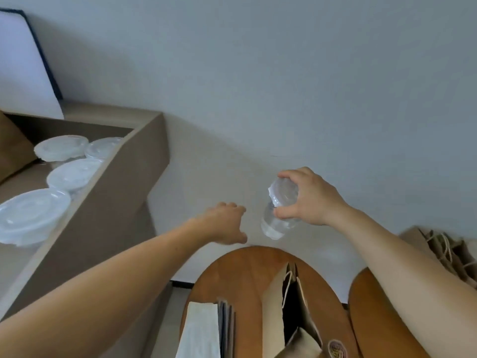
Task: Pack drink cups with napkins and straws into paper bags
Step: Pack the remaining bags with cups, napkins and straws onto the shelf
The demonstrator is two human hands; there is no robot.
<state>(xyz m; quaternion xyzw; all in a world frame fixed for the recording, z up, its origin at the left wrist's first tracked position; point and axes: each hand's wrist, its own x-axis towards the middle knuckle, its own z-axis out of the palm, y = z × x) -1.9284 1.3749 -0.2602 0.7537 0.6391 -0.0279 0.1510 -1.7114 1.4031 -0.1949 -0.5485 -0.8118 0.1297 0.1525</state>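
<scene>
Paper bag (272, 301) open at top — rope handle (286, 288) across its rim; napkin stack (201, 329) just left, cardboard box (124, 192) beyond

Bare room corner, soft even light.
A pale grey wall (284, 73) fills the view. A beige shelf (124, 192) runs along the left, with a dark-framed white board (23, 65) behind it. Below is a round wooden table (245, 275), with a second table (374, 319) beside it.

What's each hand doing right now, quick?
Left hand: open, holding nothing.
Right hand: grips the clear lidded cup by its top.
</scene>
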